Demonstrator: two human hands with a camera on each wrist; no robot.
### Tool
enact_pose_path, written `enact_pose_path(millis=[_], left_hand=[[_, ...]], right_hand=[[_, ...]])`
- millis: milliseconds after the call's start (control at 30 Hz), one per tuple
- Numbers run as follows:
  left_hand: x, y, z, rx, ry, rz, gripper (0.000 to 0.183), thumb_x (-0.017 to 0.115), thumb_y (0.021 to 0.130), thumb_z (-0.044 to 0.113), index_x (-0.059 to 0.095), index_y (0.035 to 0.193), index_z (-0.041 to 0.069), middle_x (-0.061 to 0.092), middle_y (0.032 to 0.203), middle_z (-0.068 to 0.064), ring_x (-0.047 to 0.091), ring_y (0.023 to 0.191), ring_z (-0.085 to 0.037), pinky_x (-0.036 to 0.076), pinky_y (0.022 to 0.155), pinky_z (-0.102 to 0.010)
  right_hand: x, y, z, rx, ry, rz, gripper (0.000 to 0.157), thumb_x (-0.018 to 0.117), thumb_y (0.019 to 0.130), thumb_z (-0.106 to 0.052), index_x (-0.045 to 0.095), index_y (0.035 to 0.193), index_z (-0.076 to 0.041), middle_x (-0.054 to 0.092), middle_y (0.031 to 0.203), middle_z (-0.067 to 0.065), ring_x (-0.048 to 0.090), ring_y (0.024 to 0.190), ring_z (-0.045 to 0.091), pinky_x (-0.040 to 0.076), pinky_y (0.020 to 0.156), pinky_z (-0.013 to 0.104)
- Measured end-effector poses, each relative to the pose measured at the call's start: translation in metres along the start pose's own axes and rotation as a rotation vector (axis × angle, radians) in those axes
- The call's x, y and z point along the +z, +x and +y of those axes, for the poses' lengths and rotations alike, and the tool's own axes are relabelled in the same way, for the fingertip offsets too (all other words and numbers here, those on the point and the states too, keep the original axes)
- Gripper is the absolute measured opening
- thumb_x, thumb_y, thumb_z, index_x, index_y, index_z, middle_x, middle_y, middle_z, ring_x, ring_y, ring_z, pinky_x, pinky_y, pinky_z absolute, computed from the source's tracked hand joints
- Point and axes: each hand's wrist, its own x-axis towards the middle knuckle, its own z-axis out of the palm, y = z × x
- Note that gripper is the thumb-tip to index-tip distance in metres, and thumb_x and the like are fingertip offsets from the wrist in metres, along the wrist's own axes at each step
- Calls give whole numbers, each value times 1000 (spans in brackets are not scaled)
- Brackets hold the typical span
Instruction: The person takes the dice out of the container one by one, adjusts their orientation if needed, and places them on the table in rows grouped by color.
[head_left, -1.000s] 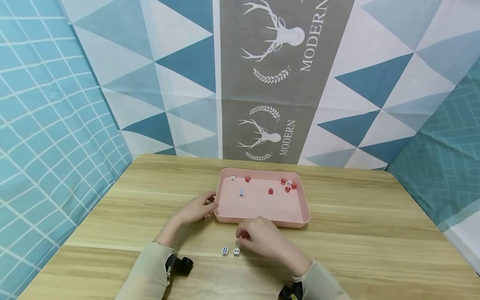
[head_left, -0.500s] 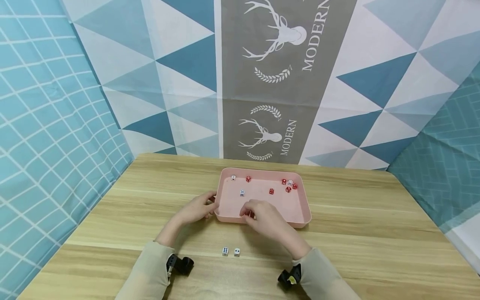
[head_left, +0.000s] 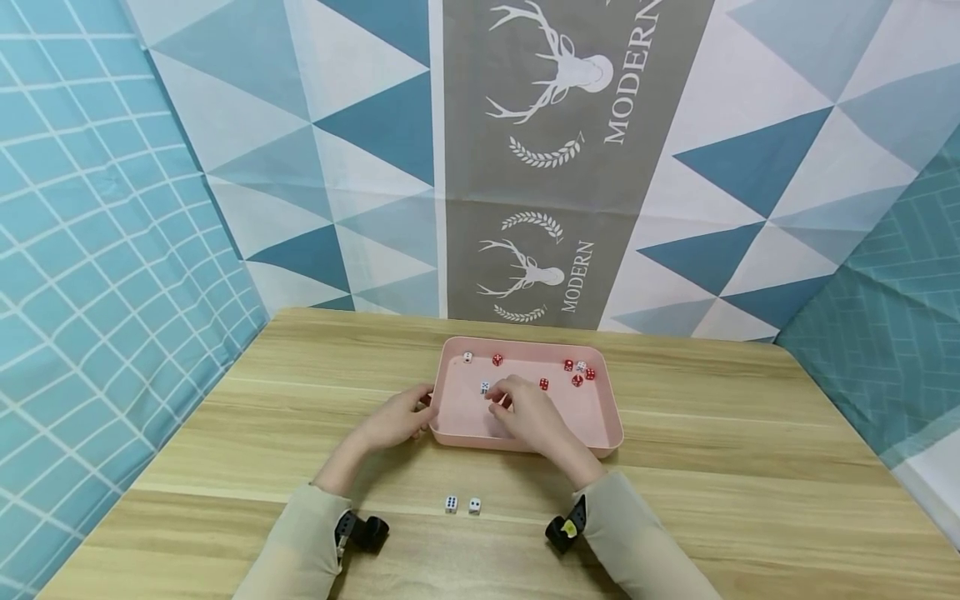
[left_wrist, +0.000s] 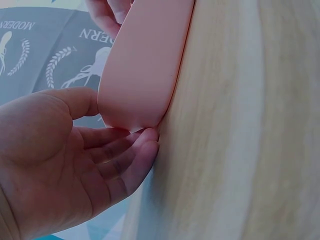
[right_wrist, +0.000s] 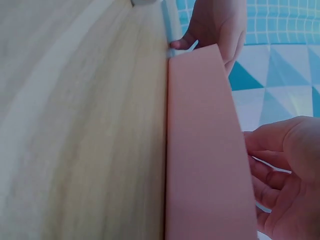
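Observation:
My left hand (head_left: 395, 419) holds the left wall of a shallow pink tray (head_left: 480, 423). In the left wrist view the thumb lies at the tray's rim and the fingers touch its outer wall near the corner. My right hand (head_left: 527, 414) is over the tray, having reached across its front wall, fingers bent loosely with nothing visible between them. Its fingertips are close beside a white die (head_left: 484, 387). In the right wrist view, the tray's wall hides those fingertips. Two white dice, one showing six (head_left: 451, 504) and another showing two (head_left: 475, 506), lie side by side on the wooden table.
Inside the tray, another white die (head_left: 467, 357) and a red die (head_left: 497, 360) sit at the back left. A red die (head_left: 543, 384) lies near the middle. Several red dice and a white die (head_left: 581, 366) cluster at the back right. A patterned cloth (head_left: 375, 167) hangs behind the table.
My right hand has moved from the table beside the two white dice, over the tray's front wall, to the white die inside. My left hand has stayed at the tray's side.

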Motion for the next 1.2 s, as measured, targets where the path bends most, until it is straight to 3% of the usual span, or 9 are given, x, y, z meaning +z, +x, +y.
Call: enact_pose_path(millis=[233,400,533,833,1200], left_hand=[[1,0,0,-11,-9,2,42,45,93,12,40,132,-1,55,101,-12,53,65,-17,46,57,-30],[1,0,-1,-10,-22,3,41,45,92,11,41,131,0,55,100,-12,52,64,-17,46,56,-29],[1,0,-2,-6,-30,1,42,46,91,10,41,131,0,55,100,-12,52,65,-17,46,56,-29],[0,1,-2,-7,-41,-12,41,46,92,12,41,131,-1,54,102,-13,51,65,-17,45,54,-29],[-1,2,-5,-10,-75,-27,43,46,93,12,38,133,-1,52,104,-15,50,65,-17,45,55,-27]], right_hand=[[3,7,7,43,-16,-18,25,63,83,-13,63,107,-5,59,106,7,57,97,22,47,81,36],[7,13,9,-55,-85,-94,34,55,90,-17,56,120,-1,52,125,13,47,118,27,36,101,41],[10,15,10,-86,-120,-138,37,51,93,-18,52,125,0,46,133,15,41,125,29,29,106,41],[12,17,11,-100,-175,-172,34,52,91,-13,54,122,2,47,132,16,43,123,29,30,105,39],[13,18,13,-65,-173,-127,22,56,88,-9,65,106,0,58,108,10,56,101,24,43,92,36]])
